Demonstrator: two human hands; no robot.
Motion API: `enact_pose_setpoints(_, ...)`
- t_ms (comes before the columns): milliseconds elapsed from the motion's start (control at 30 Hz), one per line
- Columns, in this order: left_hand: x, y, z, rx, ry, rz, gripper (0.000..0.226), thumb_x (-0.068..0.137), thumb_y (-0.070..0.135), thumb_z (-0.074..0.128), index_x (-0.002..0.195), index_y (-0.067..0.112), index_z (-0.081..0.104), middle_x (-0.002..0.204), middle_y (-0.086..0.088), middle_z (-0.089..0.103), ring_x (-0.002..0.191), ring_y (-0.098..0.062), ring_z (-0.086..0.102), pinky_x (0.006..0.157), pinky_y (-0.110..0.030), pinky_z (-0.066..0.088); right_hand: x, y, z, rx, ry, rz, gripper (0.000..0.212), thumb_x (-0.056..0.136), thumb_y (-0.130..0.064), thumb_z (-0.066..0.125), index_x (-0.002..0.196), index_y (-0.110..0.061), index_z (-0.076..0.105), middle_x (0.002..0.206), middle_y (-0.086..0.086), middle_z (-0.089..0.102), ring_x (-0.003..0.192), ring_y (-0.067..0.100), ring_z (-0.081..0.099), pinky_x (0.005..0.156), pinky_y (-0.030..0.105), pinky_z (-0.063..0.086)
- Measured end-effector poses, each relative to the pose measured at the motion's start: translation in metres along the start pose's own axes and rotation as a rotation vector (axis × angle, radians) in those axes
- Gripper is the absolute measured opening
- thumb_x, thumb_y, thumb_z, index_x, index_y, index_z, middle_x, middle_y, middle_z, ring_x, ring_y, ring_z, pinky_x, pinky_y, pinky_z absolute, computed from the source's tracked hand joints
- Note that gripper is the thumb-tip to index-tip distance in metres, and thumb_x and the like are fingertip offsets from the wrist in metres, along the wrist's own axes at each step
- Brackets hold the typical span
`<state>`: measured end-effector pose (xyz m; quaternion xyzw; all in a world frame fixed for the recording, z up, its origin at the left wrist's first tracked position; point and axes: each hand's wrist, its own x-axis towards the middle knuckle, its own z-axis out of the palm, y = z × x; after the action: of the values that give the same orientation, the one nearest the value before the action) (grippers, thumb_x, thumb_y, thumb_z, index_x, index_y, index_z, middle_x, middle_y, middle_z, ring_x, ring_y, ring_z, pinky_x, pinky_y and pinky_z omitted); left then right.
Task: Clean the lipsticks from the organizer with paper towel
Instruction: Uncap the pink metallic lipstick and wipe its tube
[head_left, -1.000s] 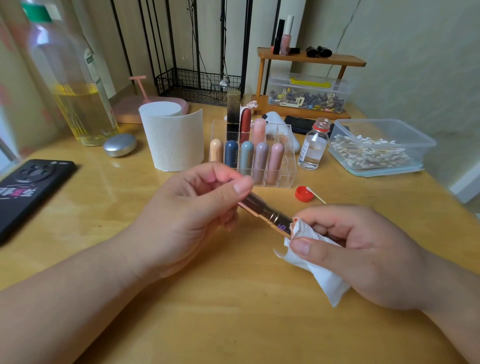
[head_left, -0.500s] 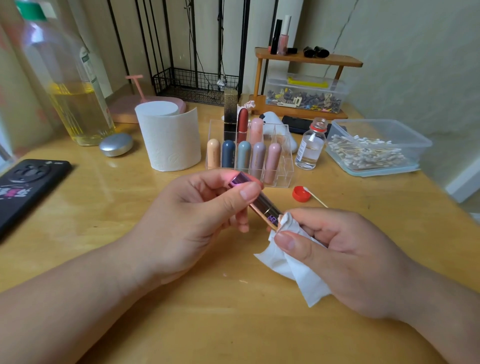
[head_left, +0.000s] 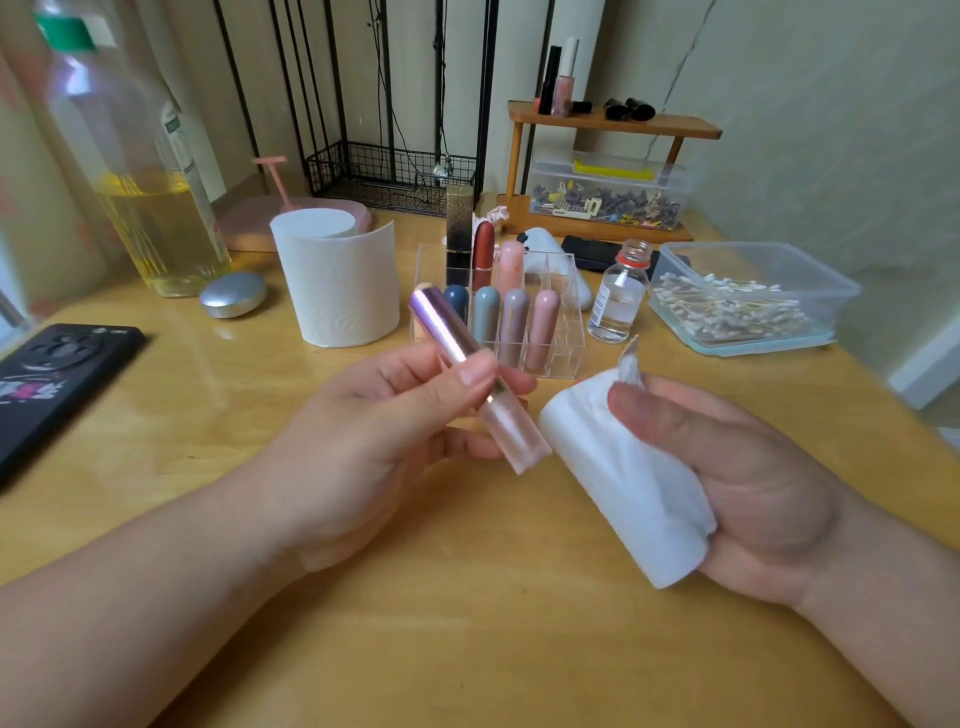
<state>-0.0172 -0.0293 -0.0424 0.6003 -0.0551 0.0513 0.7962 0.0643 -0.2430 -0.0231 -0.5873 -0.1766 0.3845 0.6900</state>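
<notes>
My left hand (head_left: 384, 441) pinches a pink metallic lipstick tube (head_left: 457, 348) between thumb and fingers, tilted with its shiny cap up and to the left. My right hand (head_left: 743, 483) holds a folded white paper towel (head_left: 623, 483) to the right of the tube, a small gap apart from its lower end. The clear acrylic organizer (head_left: 563, 338) stands behind my hands with several capped lipsticks (head_left: 514, 317) upright in its slots.
A paper towel roll (head_left: 337, 286) stands left of the organizer. A small open glass bottle (head_left: 618, 296) and a tub of cotton swabs (head_left: 748, 301) are to its right. A large oil bottle (head_left: 140, 171), a silver compact (head_left: 234, 293) and a black phone (head_left: 57, 374) lie left.
The paper towel has come off the tube's lower end and my right hand has drawn away to the right. My left hand has lifted and turned the tube more upright.
</notes>
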Motion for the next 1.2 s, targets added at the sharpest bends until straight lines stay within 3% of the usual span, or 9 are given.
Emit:
enact_pose_setpoints(133, -0.005, -0.006, 0.005, 0.104, -0.185, -0.12, 0.038, 0.092, 0.019, 0.058, 0.117, -0.009, 0.063, 0.114, -0.026, 0.069, 0.103, -0.03, 0.068, 0.091, -0.032, 0.052, 0.006, 0.002, 0.005, 0.311, -0.165, 0.094, 0.053, 0.089, -0.024, 0.067, 0.135, -0.003, 0.049, 0.119, 0.017, 0.045, 0.11, 0.034, 0.046, 0.102, 0.046, 0.032)
enact_pose_setpoints(233, -0.005, -0.008, 0.005, 0.148, -0.231, -0.123, 0.034, 0.093, 0.014, 0.057, 0.12, -0.007, 0.063, 0.123, -0.019, 0.068, 0.12, -0.03, 0.061, 0.103, -0.032, 0.046, 0.008, -0.001, 0.005, 0.41, -0.317, 0.136, 0.045, 0.092, -0.006, 0.039, 0.137, -0.002, 0.039, 0.116, 0.019, 0.047, 0.106, 0.037, 0.048, 0.096, 0.048, 0.037)
enact_pose_setpoints(333, -0.004, -0.007, 0.003, 0.132, -0.247, -0.127, 0.039, 0.093, 0.015, 0.059, 0.124, -0.008, 0.059, 0.13, -0.022, 0.063, 0.127, -0.036, 0.055, 0.112, -0.042, 0.04, 0.005, -0.003, -0.001, 0.328, -0.341, 0.137, 0.043, 0.083, -0.003, 0.036, 0.122, 0.003, 0.054, 0.117, 0.021, 0.05, 0.109, 0.041, 0.045, 0.097, 0.05, 0.036)
enact_pose_setpoints(567, -0.005, -0.004, 0.003, 0.098, -0.225, -0.135, 0.023, 0.089, 0.016, 0.064, 0.1, -0.003, 0.067, 0.104, -0.016, 0.07, 0.102, -0.03, 0.064, 0.095, -0.038, 0.047, 0.0, 0.008, -0.003, -0.006, -0.013, 0.106, 0.049, 0.072, 0.002, 0.056, 0.121, 0.0, 0.062, 0.118, 0.029, 0.064, 0.112, 0.046, 0.062, 0.098, 0.057, 0.047)
enact_pose_setpoints(667, -0.004, -0.005, 0.004, 0.133, -0.15, -0.161, 0.036, 0.09, 0.018, 0.069, 0.1, -0.016, 0.062, 0.108, -0.032, 0.068, 0.11, -0.05, 0.061, 0.105, -0.056, 0.043, 0.002, 0.01, 0.003, -0.358, 0.064, -0.002, 0.042, 0.076, -0.013, 0.065, 0.118, -0.016, 0.064, 0.113, 0.016, 0.07, 0.111, 0.035, 0.064, 0.102, 0.059, 0.044)
enact_pose_setpoints(867, -0.003, 0.001, 0.005, 0.372, -0.064, -0.154, 0.042, 0.083, 0.034, 0.077, 0.087, -0.007, 0.068, 0.094, -0.023, 0.074, 0.096, -0.046, 0.065, 0.102, -0.063, 0.04, -0.006, 0.012, 0.011, -0.837, 0.308, -0.413, 0.059, 0.072, -0.037, 0.075, 0.126, -0.044, 0.05, 0.119, -0.015, 0.063, 0.116, 0.008, 0.058, 0.094, 0.034, 0.047)
enact_pose_setpoints(967, -0.005, 0.001, 0.008, 0.452, -0.064, -0.156, 0.049, 0.076, 0.048, 0.08, 0.083, 0.0, 0.071, 0.092, -0.025, 0.073, 0.096, -0.055, 0.06, 0.095, -0.068, 0.043, -0.009, 0.014, 0.016, -0.881, 0.25, -0.531, 0.06, 0.076, -0.028, 0.074, 0.129, -0.043, 0.05, 0.114, -0.013, 0.064, 0.114, 0.014, 0.057, 0.088, 0.033, 0.043)
enact_pose_setpoints(1067, -0.006, 0.001, 0.01, 0.517, -0.061, -0.156, 0.055, 0.069, 0.06, 0.08, 0.081, 0.007, 0.072, 0.092, -0.033, 0.068, 0.085, -0.055, 0.059, 0.087, -0.071, 0.044, -0.009, 0.017, 0.022, -0.835, 0.084, -0.468, 0.073, 0.077, -0.015, 0.077, 0.135, -0.047, 0.046, 0.095, -0.009, 0.064, 0.084, 0.016, 0.059, 0.072, 0.033, 0.048)
enact_pose_setpoints(1200, -0.006, 0.0, 0.008, 0.636, -0.08, -0.128, 0.054, 0.068, 0.066, 0.075, 0.075, 0.013, 0.071, 0.076, -0.026, 0.066, 0.061, -0.033, 0.051, 0.066, -0.055, 0.049, -0.007, 0.017, 0.028, -0.687, 0.071, -0.429, 0.085, 0.075, 0.0, 0.082, 0.132, -0.052, 0.048, 0.086, -0.003, 0.063, 0.066, 0.013, 0.058, 0.059, 0.017, 0.046)
